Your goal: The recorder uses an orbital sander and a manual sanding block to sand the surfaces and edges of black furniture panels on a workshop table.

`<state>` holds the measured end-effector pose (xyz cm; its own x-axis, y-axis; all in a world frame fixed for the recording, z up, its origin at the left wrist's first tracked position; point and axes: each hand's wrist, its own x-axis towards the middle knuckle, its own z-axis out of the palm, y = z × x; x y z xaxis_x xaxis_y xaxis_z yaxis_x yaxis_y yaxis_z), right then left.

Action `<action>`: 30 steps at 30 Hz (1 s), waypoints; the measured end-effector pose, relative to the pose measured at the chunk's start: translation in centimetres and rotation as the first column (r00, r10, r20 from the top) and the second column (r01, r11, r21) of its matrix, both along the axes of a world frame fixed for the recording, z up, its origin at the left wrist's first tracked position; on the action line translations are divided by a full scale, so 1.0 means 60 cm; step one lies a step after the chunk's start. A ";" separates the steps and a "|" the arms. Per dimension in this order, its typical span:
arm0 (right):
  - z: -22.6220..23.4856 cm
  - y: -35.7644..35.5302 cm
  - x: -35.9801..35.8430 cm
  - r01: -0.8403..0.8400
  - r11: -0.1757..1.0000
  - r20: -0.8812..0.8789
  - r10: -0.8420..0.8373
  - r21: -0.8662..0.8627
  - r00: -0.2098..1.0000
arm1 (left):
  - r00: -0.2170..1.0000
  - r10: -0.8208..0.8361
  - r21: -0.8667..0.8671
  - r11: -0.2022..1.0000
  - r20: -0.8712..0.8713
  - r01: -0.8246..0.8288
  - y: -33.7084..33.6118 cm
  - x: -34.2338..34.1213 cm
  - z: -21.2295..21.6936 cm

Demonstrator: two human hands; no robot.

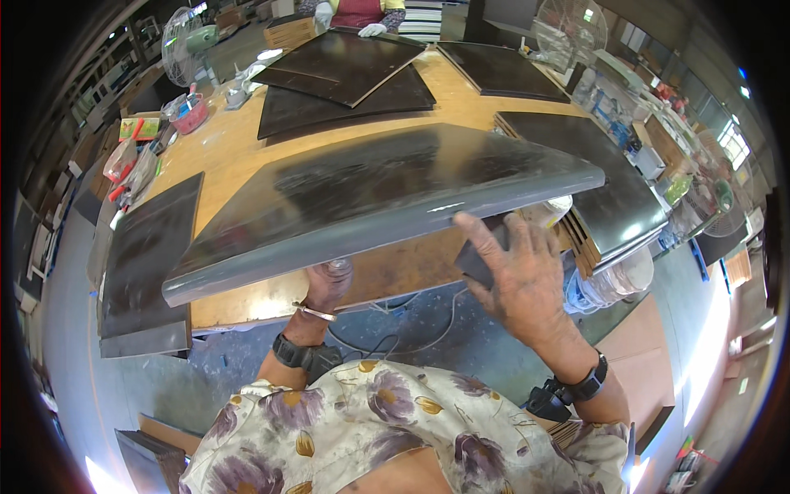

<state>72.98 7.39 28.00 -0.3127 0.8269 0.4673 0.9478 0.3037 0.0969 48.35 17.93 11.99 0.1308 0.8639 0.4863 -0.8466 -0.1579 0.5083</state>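
Observation:
A large dark, glossy panel with a rounded grey front edge is tilted above the wooden table in front of me. Under its near edge, left of centre, my left hand holds the panel from below; the fingers are mostly hidden behind the edge. My right hand is closed around a dark grey block, which looks like a sanding block. The thumb and fingers wrap it just below the panel's front edge, right of centre. One fingertip is close to that edge; whether it touches, I cannot tell.
More dark panels lie on the wooden table: at the left, at the right and in a far stack. A co-worker's gloved hand rests at the far side. Fans and a pink basket stand around.

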 end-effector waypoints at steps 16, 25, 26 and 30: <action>0.004 0.004 -0.003 -0.013 1.000 -0.007 0.013 0.005 1.000 | 0.965 0.248 0.016 0.969 -0.090 -0.247 0.008 0.010 0.011; 0.004 0.013 0.024 0.046 0.995 0.028 -0.049 0.086 0.998 | 0.989 0.141 0.103 0.985 -0.053 -0.135 0.021 -0.004 -0.001; 0.006 0.012 0.030 0.055 0.995 0.022 -0.057 0.089 0.998 | 0.924 0.337 0.155 0.938 -0.183 -0.311 0.019 0.001 0.000; 0.022 0.001 0.057 0.066 0.998 -0.117 -0.065 0.008 0.991 | 0.829 0.473 0.137 0.881 -0.299 -0.454 0.015 0.005 0.003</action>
<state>76.39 7.43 29.30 -0.2011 0.8380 0.5072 0.9707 0.2401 -0.0119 48.66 18.84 12.16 -0.1239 0.8334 0.5387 -0.4631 -0.5287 0.7114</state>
